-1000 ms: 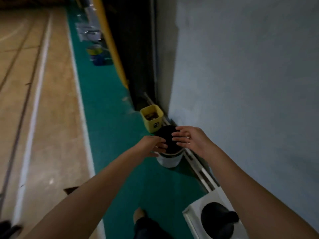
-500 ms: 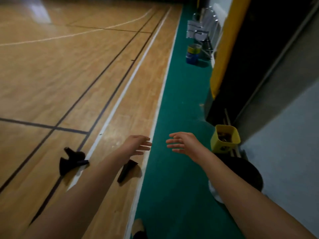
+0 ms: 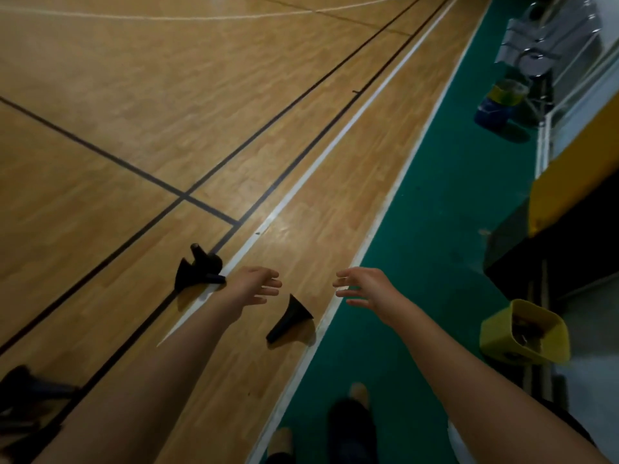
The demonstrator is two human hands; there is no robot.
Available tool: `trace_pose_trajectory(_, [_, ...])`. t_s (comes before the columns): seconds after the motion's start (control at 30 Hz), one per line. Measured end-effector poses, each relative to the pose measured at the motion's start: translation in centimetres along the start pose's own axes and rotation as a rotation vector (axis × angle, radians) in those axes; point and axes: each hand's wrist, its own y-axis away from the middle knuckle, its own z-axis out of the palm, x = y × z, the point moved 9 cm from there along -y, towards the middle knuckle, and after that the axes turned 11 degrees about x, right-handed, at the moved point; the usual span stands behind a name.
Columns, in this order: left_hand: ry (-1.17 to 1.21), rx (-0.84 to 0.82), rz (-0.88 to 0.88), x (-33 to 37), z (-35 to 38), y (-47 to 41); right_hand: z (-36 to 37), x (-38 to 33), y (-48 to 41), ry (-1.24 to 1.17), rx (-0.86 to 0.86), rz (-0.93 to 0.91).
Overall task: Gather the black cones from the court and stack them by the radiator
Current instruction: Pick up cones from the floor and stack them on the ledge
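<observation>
A single black cone (image 3: pixel 290 317) lies tipped on its side on the wooden court, just inside the white boundary line. A small pile of black cones (image 3: pixel 199 271) lies to its left on the court lines. More black cones (image 3: pixel 23 390) show blurred at the bottom left edge. My left hand (image 3: pixel 254 284) hovers open above the floor between the pile and the single cone. My right hand (image 3: pixel 363 288) is open too, held over the edge of the green strip. Neither hand touches a cone.
A yellow bin (image 3: pixel 524 333) stands on the right by the wall. A blue and yellow bucket (image 3: pixel 500 102) and folded grey chairs (image 3: pixel 542 35) sit farther along the green strip (image 3: pixel 445 202). My feet (image 3: pixel 348 420) are on that strip at the bottom.
My view has swung left from the wall and the black stack by it to the court. Both hands left that stack empty and now reach over the floor cones.
</observation>
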Motion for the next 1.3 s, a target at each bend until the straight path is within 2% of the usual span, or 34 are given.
trace_pose_trajectory(0.23, [0.074,0.184,-0.162,-2.3,0.9,-5.4,1.7,-2.5,-9.1,0.138,-0.096,-0.004])
trace_pose_trajectory(0.43, [0.014,0.196,-0.271,-6.7,3.3,-11.0,4.0,-2.1,-18.2,0.307,-0.137,-0.044])
trace_pose_trajectory(0.53, [-0.07,0.198,-0.303,-9.7,4.3,-15.7,6.1,0.0,-22.3,0.474,-0.18,-0.054])
trace_pose_trajectory(0.67, [-0.15,0.195,-0.33,-15.3,5.7,-22.7,9.6,4.6,-29.7,0.536,-0.192,-0.046])
trace_pose_trajectory(0.9, [-0.191,0.177,-0.481,-32.2,12.1,-33.6,16.9,20.0,-42.6,0.65,-0.257,-0.002])
trace_pose_trajectory(1.03, [-0.116,0.173,-0.57,-42.2,16.1,-39.6,19.5,29.0,-49.2,0.709,-0.26,-0.002])
trace_pose_trajectory(1.13, [-0.013,0.214,-0.627,-47.9,18.3,-43.8,21.4,33.9,-53.6,0.748,-0.247,-0.083])
trace_pose_trajectory(1.3, [0.034,0.236,-0.644,-51.7,21.2,-48.3,22.6,38.3,-57.7,0.706,-0.198,-0.169])
